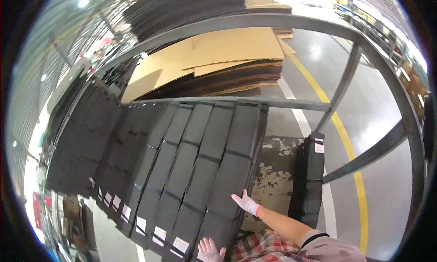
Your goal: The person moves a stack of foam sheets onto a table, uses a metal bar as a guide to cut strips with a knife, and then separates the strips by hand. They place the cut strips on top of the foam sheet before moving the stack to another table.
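Note:
Long black boxes (227, 178) lie side by side in stacked rows, with white labels (180, 244) on their near ends. My right hand (246, 203), in a pale pink-and-white glove, rests at the right edge of the nearest row, thumb and fingers apart. At the bottom of the view, my left hand (210, 251) is spread against the near end of the same row, wearing a similar glove. Neither hand grasps anything. Whether the left palm presses on the box cannot be made out.
A grey metal frame (350, 75) surrounds the boxes. Right of them is a worn floor plate (273, 180), then a narrow black stack (313, 184). Behind the frame lie brown cardboard sheets (232, 46). A yellow floor line (339, 125) curves along the right.

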`<state>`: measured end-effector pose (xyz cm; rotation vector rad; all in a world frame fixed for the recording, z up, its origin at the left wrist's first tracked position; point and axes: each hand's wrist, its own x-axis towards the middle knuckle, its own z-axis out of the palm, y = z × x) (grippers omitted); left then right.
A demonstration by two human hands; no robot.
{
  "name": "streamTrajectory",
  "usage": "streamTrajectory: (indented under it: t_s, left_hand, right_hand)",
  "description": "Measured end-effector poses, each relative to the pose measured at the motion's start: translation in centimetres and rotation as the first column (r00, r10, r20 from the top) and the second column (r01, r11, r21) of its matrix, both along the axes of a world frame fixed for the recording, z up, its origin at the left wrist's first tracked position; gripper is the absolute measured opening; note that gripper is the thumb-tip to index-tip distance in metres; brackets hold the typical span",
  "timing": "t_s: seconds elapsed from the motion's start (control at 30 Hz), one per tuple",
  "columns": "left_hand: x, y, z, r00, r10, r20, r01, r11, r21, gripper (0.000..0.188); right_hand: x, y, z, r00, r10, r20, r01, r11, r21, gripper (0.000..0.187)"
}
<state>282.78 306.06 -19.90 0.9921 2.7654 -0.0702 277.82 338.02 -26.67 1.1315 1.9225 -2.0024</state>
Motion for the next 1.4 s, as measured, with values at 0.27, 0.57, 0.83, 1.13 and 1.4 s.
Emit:
streamTrajectory:
  t_s: [0.27,0.57,0.83,1.13,1.4]
  left_hand:
    - [7.7,-9.8,0.1,-0.360,-0.297,0.885,-0.870,-0.236,-0.433,0.075]
    - [8.9,-13.6,1.6,0.131,0.123,0.984,-0.936,-0.312,0.164,0.080]
    - [12.0,-25.2,-3.8,0.237,0.268,0.934,-0.953,0.250,0.170,0.070]
    - [24.4,-52.9,0.3,-0.122,0.509,0.852,-0.973,-0.229,-0.002,0.060]
    - [16.2,-69.0,-6.0,-0.073,0.481,0.873,-0.915,-0.381,0.133,0.068]
  right_hand:
    - [0.9,-1.8,-2.2,0.942,-0.334,-0.026,0.315,0.910,-0.270,0.111]
    - [4.7,-14.7,-0.4,0.954,-0.297,-0.047,0.226,0.812,-0.539,0.066]
    - [7.2,-24.2,3.2,0.968,-0.199,-0.151,0.212,0.974,0.077,0.076]
    - [0.2,-39.7,8.7,0.809,0.585,-0.059,-0.189,0.354,0.916,0.070]
    - [-10.2,-64.2,-5.4,-0.025,0.999,0.036,-0.828,-0.040,0.559,0.063]
